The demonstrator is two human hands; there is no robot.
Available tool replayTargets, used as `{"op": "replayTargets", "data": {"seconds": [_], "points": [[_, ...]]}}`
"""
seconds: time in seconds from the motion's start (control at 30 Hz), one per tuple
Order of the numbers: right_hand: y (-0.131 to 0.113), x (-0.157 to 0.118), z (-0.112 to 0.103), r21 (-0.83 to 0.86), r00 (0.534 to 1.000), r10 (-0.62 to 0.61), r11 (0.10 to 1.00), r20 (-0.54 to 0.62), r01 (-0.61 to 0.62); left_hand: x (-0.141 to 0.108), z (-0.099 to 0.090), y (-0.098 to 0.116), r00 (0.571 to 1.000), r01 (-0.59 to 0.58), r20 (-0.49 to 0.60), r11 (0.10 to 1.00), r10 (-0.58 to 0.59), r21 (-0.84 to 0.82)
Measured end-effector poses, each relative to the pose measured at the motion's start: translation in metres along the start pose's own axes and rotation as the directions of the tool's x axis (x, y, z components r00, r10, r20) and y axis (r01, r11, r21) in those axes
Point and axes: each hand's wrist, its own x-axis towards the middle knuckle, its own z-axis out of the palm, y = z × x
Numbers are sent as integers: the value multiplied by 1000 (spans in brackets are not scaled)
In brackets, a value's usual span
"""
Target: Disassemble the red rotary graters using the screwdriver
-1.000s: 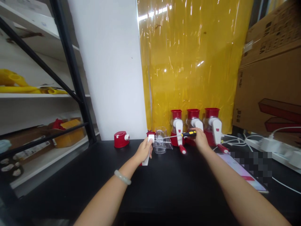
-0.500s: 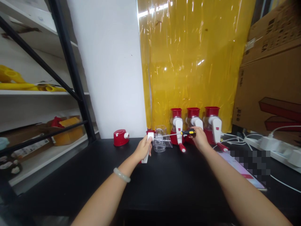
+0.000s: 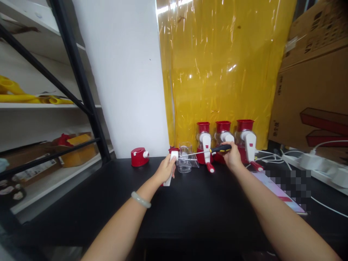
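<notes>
My left hand point(image 3: 166, 169) is closed around a white crank handle point(image 3: 174, 156), with a bit of red showing under the palm. In my right hand point(image 3: 232, 156) is a screwdriver point(image 3: 220, 148) with a black and yellow grip. Its metal shaft points left, and the tip is at the upper end of the crank handle; exact contact is too small to make out. Just behind, a clear plastic grater body point(image 3: 185, 165) stands on the black table point(image 3: 195, 214). Farther left sits a red base point(image 3: 140, 157) with a white knob on its side.
Behind my right hand stand three red and white rotary graters point(image 3: 204, 143) in a row. A tablet point(image 3: 280, 192) lies at the right, near a white power strip point(image 3: 323, 168) and cables. A large cardboard box point(image 3: 312, 90) rises behind them; a shelf rack point(image 3: 89, 90) borders the left.
The screwdriver's grip has risen a little and turned with my right hand, tilting the shaft more. My left hand keeps the crank handle in nearly the same place.
</notes>
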Motion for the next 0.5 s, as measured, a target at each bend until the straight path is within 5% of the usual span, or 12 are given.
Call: {"op": "replayTargets", "data": {"seconds": [0.23,0.5], "points": [[-4,-6,-4,-455,997,-78,887,21,79,0,-1,0,1000,16,-22,1000,-15,2],[7,1,-6,-323,997,-73,943,23,76,-1,0,4,999,25,-30,999,-25,-23]]}}
